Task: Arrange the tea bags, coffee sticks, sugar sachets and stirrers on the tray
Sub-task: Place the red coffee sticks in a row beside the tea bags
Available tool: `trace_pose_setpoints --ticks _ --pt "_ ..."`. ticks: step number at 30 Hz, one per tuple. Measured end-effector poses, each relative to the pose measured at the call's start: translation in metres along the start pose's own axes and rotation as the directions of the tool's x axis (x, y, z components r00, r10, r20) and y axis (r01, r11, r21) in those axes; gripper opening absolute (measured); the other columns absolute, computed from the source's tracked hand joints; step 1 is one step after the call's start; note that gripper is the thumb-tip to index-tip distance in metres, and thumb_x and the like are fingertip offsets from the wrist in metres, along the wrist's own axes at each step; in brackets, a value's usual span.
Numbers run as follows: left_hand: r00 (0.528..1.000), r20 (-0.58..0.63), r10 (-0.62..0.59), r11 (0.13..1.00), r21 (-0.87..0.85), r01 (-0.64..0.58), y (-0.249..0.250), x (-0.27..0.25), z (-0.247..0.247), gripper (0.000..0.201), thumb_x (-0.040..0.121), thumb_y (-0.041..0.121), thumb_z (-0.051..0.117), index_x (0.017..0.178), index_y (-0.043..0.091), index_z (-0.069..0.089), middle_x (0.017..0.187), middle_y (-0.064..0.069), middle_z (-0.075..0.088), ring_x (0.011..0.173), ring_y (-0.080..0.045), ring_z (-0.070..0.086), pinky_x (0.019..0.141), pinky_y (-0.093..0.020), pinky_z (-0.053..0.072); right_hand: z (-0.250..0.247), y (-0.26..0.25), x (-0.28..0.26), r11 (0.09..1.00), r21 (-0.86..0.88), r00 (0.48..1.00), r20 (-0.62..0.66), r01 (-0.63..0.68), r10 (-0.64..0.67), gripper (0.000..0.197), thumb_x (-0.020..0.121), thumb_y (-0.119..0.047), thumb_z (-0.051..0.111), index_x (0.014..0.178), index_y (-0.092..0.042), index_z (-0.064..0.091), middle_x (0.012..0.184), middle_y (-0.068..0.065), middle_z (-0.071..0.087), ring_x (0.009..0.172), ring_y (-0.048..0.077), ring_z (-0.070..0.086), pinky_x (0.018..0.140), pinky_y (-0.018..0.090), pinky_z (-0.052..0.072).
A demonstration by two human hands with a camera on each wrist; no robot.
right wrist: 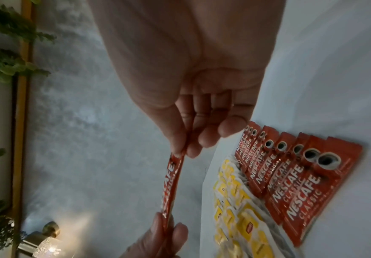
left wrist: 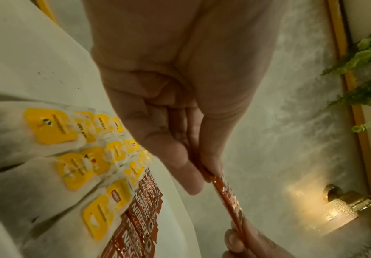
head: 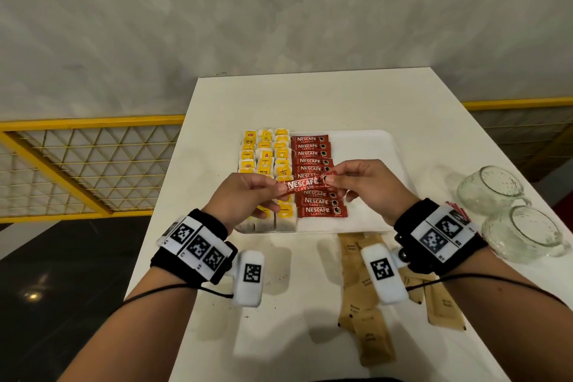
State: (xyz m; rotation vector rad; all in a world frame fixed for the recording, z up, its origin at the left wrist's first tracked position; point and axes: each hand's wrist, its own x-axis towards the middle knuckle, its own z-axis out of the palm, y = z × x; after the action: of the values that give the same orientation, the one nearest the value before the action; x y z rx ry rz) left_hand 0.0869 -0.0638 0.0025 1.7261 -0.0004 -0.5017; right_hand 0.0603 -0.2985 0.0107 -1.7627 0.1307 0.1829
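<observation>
A white tray (head: 369,146) lies mid-table. Yellow-tagged tea bags (head: 266,158) fill its left side in three columns. Beside them runs a column of red coffee sticks (head: 311,146). Above that column I hold one more red coffee stick (head: 305,185) level, a little over the tray. My left hand (head: 248,192) pinches its left end and my right hand (head: 359,180) pinches its right end. The wrist views show the same stick (left wrist: 228,200) (right wrist: 171,185) stretched between thumb and fingers. Brown sugar sachets (head: 369,313) lie loose on the table in front of the tray. No stirrers are visible.
Two glass cups (head: 508,211) stand at the table's right edge, with a few red sticks (head: 455,208) just behind my right wrist. A yellow railing (head: 77,164) runs left of the table. The tray's right half is bare.
</observation>
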Motion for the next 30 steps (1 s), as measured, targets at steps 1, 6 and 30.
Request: trace_pose_setpoints --ticks 1,6,30 --pt "1.000 -0.005 0.012 1.000 0.027 -0.011 0.000 0.001 -0.001 0.019 0.086 0.020 0.070 0.097 0.003 0.072 0.085 -0.005 0.077 0.059 -0.008 0.065 0.051 -0.019 0.049 -0.002 -0.002 0.000 1.000 -0.028 1.000 0.014 -0.012 0.013 0.014 0.087 -0.011 0.067 0.095 -0.001 0.071 0.073 0.000 0.065 0.058 0.007 0.054 0.053 0.017 0.045" --pt "0.998 0.032 0.044 0.976 0.210 -0.050 -0.004 0.002 0.009 0.012 0.086 0.021 0.071 0.084 0.010 0.075 0.074 0.001 0.074 0.054 -0.006 0.058 0.048 -0.019 0.046 -0.014 0.007 -0.004 0.990 -0.141 1.000 0.001 -0.017 0.017 0.009 0.084 -0.013 0.071 0.088 -0.005 0.073 0.051 -0.014 0.057 0.044 -0.001 0.046 0.046 0.009 0.035" --pt "1.000 0.012 0.017 0.975 0.221 -0.019 -0.026 0.003 0.004 0.009 0.089 0.022 0.068 0.086 0.014 0.071 0.074 -0.003 0.073 0.052 -0.010 0.058 0.045 -0.023 0.044 -0.010 0.063 -0.001 0.820 -0.483 0.949 -0.219 -0.308 0.227 0.009 0.083 -0.026 0.072 0.082 -0.017 0.072 0.086 -0.004 0.070 0.083 0.010 0.062 0.061 0.018 0.042"
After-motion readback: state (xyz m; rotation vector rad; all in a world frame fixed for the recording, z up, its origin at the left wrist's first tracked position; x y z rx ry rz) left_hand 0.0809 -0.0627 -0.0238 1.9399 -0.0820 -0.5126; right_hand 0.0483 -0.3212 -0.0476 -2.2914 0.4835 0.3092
